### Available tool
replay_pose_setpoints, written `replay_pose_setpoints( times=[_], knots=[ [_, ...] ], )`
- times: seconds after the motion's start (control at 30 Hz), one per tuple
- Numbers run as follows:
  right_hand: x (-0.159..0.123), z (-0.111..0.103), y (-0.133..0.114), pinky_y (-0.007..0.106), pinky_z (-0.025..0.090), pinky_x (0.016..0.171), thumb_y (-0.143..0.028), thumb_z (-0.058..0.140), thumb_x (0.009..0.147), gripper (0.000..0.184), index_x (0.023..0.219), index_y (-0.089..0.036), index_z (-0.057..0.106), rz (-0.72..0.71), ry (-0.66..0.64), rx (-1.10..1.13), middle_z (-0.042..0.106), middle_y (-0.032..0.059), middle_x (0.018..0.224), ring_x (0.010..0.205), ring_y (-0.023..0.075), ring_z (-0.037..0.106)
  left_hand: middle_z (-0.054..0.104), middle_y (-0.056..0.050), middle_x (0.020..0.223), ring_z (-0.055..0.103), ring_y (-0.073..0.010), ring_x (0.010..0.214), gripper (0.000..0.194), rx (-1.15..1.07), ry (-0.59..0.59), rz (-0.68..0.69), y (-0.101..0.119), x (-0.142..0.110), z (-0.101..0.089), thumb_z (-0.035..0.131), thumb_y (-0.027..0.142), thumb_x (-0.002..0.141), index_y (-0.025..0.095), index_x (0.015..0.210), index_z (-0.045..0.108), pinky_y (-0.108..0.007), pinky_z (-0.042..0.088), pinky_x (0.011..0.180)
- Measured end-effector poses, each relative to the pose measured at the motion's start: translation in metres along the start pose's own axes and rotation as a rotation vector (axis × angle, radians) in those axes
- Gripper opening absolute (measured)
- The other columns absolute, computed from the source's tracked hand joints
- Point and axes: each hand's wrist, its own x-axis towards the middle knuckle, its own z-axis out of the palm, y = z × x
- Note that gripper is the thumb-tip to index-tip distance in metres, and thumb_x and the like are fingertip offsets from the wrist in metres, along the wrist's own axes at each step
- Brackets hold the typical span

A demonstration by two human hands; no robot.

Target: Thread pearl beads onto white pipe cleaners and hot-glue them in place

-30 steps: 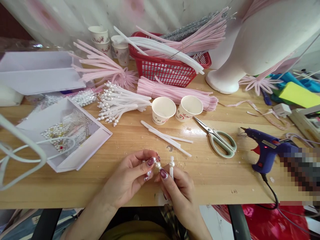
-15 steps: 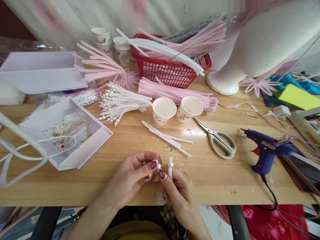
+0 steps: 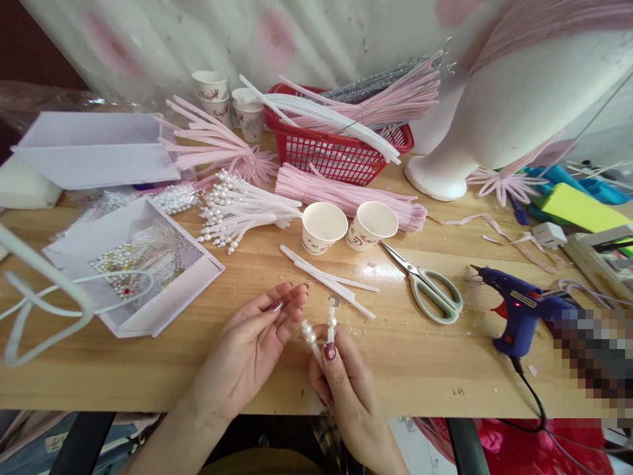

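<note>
My right hand (image 3: 346, 379) is closed on two white pipe cleaners, their beaded tips pointing up past the thumb. White pearl beads (image 3: 308, 332) are threaded on the left stem, and more pearls (image 3: 331, 321) sit on the other. Just left of those tips, my left hand (image 3: 252, 340) is half cupped with its fingers apart. No object shows in it, though part of the palm is hidden. Beyond the hands, loose white pipe cleaners (image 3: 329, 280) lie on the wooden table (image 3: 163, 376).
Two paper cups (image 3: 324, 245) stand ahead, beside scissors (image 3: 432, 290). A blue glue gun (image 3: 517, 303) lies at right. On the left are a bead box (image 3: 185, 297) and pearl-tipped white stems (image 3: 252, 204). Pink pipe cleaners (image 3: 346, 194) lie before a red basket (image 3: 329, 155).
My left hand has let go of the beaded tip and drawn back, its fingers opening. The right hand keeps both stems, whose beaded tips now show. The camera view has shifted slightly.
</note>
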Motion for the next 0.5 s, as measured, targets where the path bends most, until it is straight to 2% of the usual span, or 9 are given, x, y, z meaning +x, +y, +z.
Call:
replay_pose_setpoints(
  times=[0.07,0.13,0.23,0.3,0.4,0.47,0.5],
  knots=[
    [-0.001,0.0,-0.002,0.025,0.03,0.053,-0.054,0.036,0.108,0.036,0.099,-0.022,0.05,0.025,-0.035,0.004,0.039,-0.0086,0.063,0.054,0.0117,0.034,0.081,-0.011,0.101,0.078,-0.0121,0.09,0.038,-0.003,0.01,0.005,0.002,0.0,0.002,0.038,-0.007,0.098,0.009,0.096,0.072,-0.017,0.061,0.079],
    [0.0,-0.002,-0.005,0.025,0.031,0.053,-0.052,0.036,0.109,0.036,0.091,-0.023,0.047,0.01,-0.093,-0.032,0.04,-0.0089,0.061,0.053,0.0112,0.034,0.081,-0.011,0.091,0.079,-0.0137,0.079,0.033,0.014,0.009,-0.008,0.002,0.001,0.003,0.04,0.004,0.103,0.01,0.093,0.071,-0.019,0.063,0.071],
    [0.0,-0.005,-0.008,0.024,0.031,0.053,-0.05,0.037,0.109,0.037,0.086,-0.023,0.046,-0.013,-0.17,-0.094,0.043,-0.0091,0.056,0.049,0.0101,0.036,0.077,-0.007,0.067,0.075,-0.0161,0.061,0.04,0.028,0.018,-0.055,0.0,0.001,0.005,0.043,0.024,0.106,0.013,0.076,0.067,-0.024,0.062,0.058],
    [-0.001,-0.006,-0.008,0.025,0.031,0.052,-0.054,0.039,0.108,0.039,0.084,-0.023,0.048,0.007,-0.166,-0.075,0.042,-0.0094,0.053,0.046,0.0096,0.034,0.074,-0.005,0.061,0.072,-0.0141,0.054,0.043,0.017,0.044,-0.052,-0.001,0.001,0.009,0.041,0.026,0.107,0.014,0.073,0.065,-0.023,0.061,0.056],
    [-0.003,-0.003,-0.009,0.025,0.028,0.049,-0.06,0.044,0.103,0.045,0.08,-0.023,0.048,0.058,-0.104,-0.003,0.038,-0.0101,0.051,0.044,0.0092,0.029,0.079,-0.01,0.078,0.076,-0.0126,0.066,0.039,-0.001,0.079,-0.048,0.001,0.001,0.014,0.038,0.015,0.107,0.009,0.086,0.071,-0.022,0.063,0.069],
    [-0.003,-0.001,-0.009,0.025,0.027,0.049,-0.062,0.047,0.102,0.046,0.078,-0.023,0.05,0.074,-0.064,0.01,0.037,-0.0104,0.05,0.043,0.009,0.027,0.081,-0.014,0.09,0.079,-0.0139,0.079,0.035,0.01,0.07,-0.051,0.003,0.0,0.016,0.038,0.005,0.104,0.005,0.094,0.071,-0.023,0.063,0.079],
    [-0.003,0.0,-0.009,0.025,0.027,0.049,-0.062,0.048,0.101,0.046,0.078,-0.022,0.05,0.076,-0.051,0.006,0.037,-0.0105,0.049,0.043,0.0089,0.027,0.082,-0.015,0.092,0.079,-0.0141,0.08,0.034,0.026,0.055,-0.049,0.003,0.0,0.015,0.038,0.002,0.103,0.005,0.095,0.071,-0.023,0.063,0.079]
  ],
)
